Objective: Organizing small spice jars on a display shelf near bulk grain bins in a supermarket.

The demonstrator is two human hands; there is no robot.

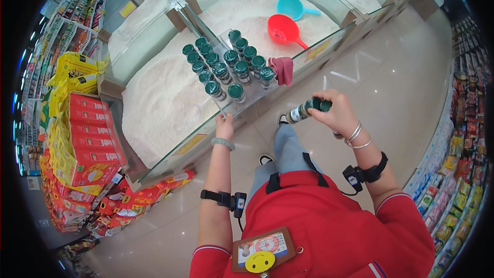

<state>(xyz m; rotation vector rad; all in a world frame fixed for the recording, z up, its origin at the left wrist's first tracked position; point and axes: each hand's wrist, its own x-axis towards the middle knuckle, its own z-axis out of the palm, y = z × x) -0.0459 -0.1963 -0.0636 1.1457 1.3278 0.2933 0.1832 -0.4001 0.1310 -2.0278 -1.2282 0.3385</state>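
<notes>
My right hand (pixel 336 111) holds green-capped glass jars (pixel 296 115) over the floor, to the right of the bin. At least two caps show there, and part of another jar is visible below the palm. My left hand (pixel 224 125) grips the near left corner of a clear plastic tray (pixel 252 102). Several more green-capped jars (pixel 236 93) stand upright in rows on this tray, which rests across the glass edge of a rice bin (pixel 173 150). A folded pink cloth (pixel 281 70) hangs over the tray's right end.
A red scoop (pixel 283 30) and a turquoise scoop (pixel 291 7) lie on the white rice (pixel 235 5). Red boxes (pixel 92 131) and yellow packages (pixel 75 71) are stacked at left. Stocked shelves (pixel 463 154) run along the right. Bagged goods (pixel 135 197) sit low beside the bin.
</notes>
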